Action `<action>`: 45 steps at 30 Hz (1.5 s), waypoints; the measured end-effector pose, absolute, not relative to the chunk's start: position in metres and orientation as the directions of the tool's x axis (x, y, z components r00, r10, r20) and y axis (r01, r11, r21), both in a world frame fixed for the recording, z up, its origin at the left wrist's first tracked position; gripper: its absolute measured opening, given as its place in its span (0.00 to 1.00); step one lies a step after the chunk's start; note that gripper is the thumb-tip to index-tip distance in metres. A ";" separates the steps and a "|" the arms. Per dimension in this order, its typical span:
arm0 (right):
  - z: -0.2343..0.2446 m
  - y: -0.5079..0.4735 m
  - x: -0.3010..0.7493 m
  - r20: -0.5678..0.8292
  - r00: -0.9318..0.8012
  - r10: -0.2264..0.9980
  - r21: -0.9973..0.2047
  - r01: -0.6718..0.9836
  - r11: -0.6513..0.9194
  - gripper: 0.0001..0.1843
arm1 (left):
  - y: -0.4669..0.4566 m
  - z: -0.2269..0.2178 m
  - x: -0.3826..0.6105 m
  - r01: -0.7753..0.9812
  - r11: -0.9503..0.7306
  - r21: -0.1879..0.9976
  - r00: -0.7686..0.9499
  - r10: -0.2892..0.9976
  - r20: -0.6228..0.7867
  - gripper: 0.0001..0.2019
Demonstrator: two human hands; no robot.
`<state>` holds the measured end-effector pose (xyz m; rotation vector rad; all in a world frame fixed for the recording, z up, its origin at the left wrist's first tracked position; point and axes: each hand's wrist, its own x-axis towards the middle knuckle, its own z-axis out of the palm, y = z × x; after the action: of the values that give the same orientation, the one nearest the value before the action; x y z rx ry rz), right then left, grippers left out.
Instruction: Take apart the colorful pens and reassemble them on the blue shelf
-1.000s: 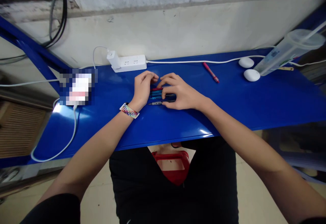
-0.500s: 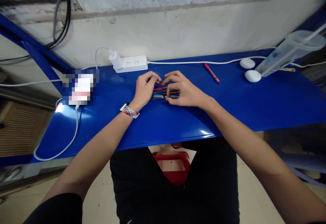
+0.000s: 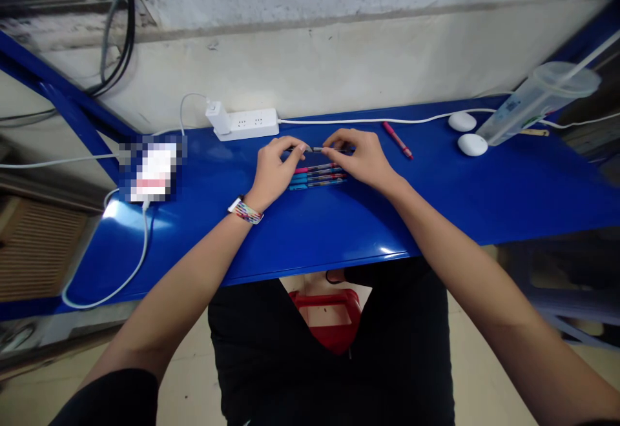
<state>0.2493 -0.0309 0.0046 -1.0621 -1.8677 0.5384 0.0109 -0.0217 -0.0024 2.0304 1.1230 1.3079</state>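
Note:
Both my hands pinch one slim dark pen [image 3: 317,150], held level just above the blue tabletop. My left hand [image 3: 277,166] closes thumb and fingers on its left end. The fingers of my right hand [image 3: 361,155] close on its right part, so only a short middle stretch shows between them. Right below the held pen, several pens [image 3: 317,176] with pink and blue ends lie side by side in a row. A woven multicoloured band [image 3: 246,210] circles my left wrist.
A pink pen [image 3: 398,141] lies apart to the right. At the back stand a white power strip [image 3: 248,124] and its cable. Two white rounded objects [image 3: 472,144] sit beside a tilted clear plastic cup [image 3: 533,100]. A blurred-out device [image 3: 154,171] with cables is on the left.
My right hand has risen from the row of pens and moved back, a dark pen now held between both hands. My left hand has stayed nearly in place.

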 end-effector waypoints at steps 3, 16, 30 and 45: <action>0.003 -0.023 0.249 0.379 -0.156 0.912 -0.901 0.161 0.402 0.10 | -0.020 -0.001 0.008 0.344 -0.547 0.763 0.152 0.835 0.529 0.12; 0.002 -0.013 0.252 0.224 -0.082 0.971 -0.966 -0.149 0.210 0.15 | -0.017 0.002 0.004 0.319 -0.529 0.787 0.103 0.844 0.526 0.12; 0.002 -0.012 0.248 0.275 -0.091 0.957 -0.956 -0.134 0.262 0.16 | 0.000 -0.003 -0.002 0.188 -0.438 0.879 0.059 0.898 0.435 0.18; 0.001 -0.010 0.252 0.269 -0.069 0.961 -0.952 -0.168 0.255 0.15 | -0.003 0.004 -0.005 0.238 -0.477 0.846 0.071 0.877 0.475 0.15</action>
<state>0.2522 -0.0099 0.0014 -0.8538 -1.2709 1.1454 -0.0045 -0.0030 0.0035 1.7795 1.1084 1.4338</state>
